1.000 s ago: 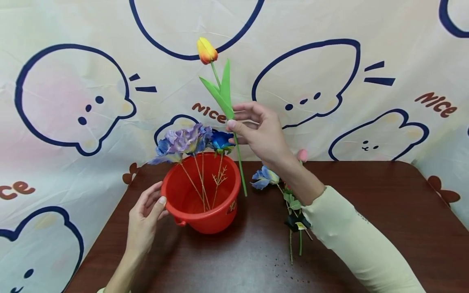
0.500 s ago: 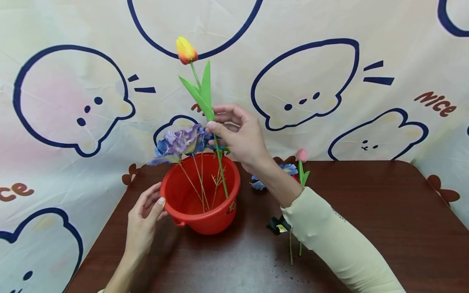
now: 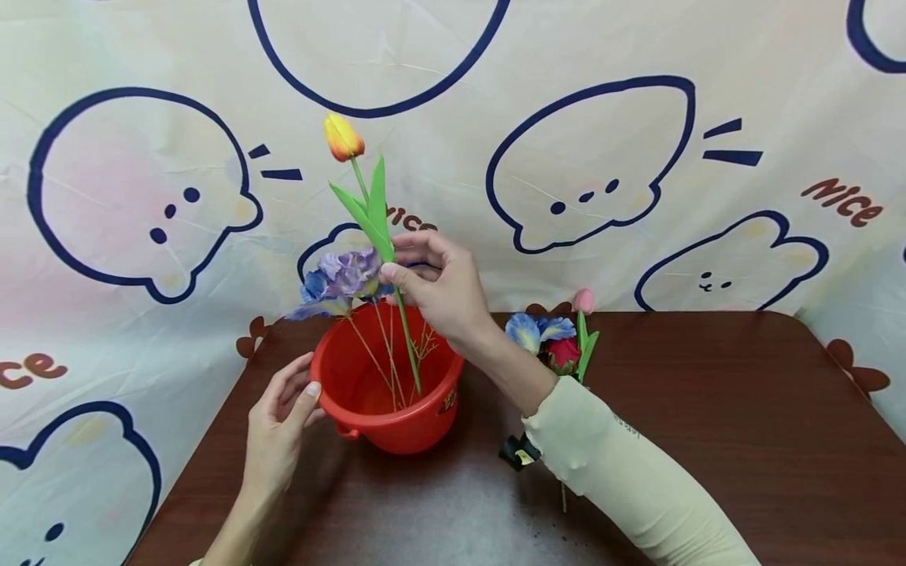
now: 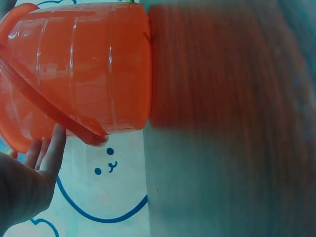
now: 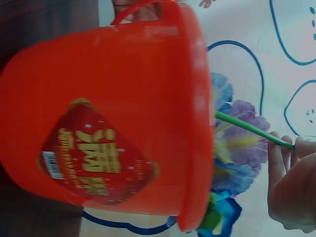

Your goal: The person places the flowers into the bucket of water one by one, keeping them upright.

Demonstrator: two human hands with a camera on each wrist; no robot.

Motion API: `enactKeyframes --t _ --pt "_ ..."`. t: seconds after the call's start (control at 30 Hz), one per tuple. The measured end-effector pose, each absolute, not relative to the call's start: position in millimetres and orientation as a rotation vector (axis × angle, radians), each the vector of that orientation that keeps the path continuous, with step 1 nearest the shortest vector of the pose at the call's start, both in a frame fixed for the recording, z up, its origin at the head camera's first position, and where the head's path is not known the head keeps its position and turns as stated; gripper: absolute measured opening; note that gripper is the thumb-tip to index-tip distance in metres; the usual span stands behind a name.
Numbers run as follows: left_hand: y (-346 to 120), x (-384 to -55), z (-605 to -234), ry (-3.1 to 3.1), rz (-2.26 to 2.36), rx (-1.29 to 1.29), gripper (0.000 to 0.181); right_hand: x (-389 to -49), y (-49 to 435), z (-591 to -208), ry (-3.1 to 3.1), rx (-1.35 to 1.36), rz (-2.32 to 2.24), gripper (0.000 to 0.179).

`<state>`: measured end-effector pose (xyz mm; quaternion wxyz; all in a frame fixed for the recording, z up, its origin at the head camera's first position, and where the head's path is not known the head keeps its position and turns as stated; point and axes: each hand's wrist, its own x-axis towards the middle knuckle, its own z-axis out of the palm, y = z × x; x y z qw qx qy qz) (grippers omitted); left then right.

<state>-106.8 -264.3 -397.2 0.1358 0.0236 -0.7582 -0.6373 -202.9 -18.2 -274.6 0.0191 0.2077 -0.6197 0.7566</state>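
My right hand [image 3: 453,299] pinches an artificial tulip [image 3: 344,138], yellow and orange, by its green stem just below the leaves. The stem's lower end reaches over the mouth of a red plastic bucket [image 3: 406,431], inside its rim in the head view. In the right wrist view, the green stem [image 5: 247,127] runs from the fingertips past the bucket rim. My left hand [image 3: 279,424] rests at the bucket's left rim, thumb near the edge, fingers extended along the outside by the handle [image 4: 59,113]. Purple-blue flowers [image 3: 347,271] and a blue rose [image 5: 224,215] stand in the bucket.
Right of the bucket, several loose flowers lie on the dark brown table [image 3: 708,440]: blue irises [image 3: 539,330], a red rose [image 3: 564,354] and a pink tulip [image 3: 583,301]. A black flower [image 3: 517,454] lies by my right sleeve. A cartoon-printed cloth [image 3: 602,157] hangs behind.
My right hand has carried the tulip left over the bucket, then lowered it so its stem end dips past the rim. My left hand stays at the rim.
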Motion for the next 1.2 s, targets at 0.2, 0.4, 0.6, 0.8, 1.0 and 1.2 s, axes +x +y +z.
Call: enactKeyframes --t 0.2,0.4,0.6,0.8,1.0,1.2 --pt "-264.2 -106.8 -397.6 -2.183 -1.859 0.055 0.050 -204.8 -15.5 -288.6 -1.915 0.553 2.394 0.034" --pt "-264.9 -106.7 -397.0 -2.187 -1.852 0.062 0.049 -207.0 -10.1 -297.2 -1.928 0.472 2.404 0.033" --pt "-264.9 -106.9 -397.4 -2.197 -1.849 0.069 0.050 -209.5 -8.9 -301.5 -1.951 0.447 2.392 0.032" --pt "-264.9 -107.2 -398.0 -2.196 -1.847 0.049 0.049 -214.1 -11.5 -306.7 -2.038 0.377 2.364 0.031" --pt "-264.4 -107.3 -397.5 -2.185 -1.853 0.035 0.049 -215.6 -10.9 -311.9 -2.241 0.287 2.280 0.031" --pt "-264.2 -107.4 -396.6 -2.184 -1.850 0.040 0.049 -211.0 2.2 -301.1 -2.494 0.312 2.091 0.041"
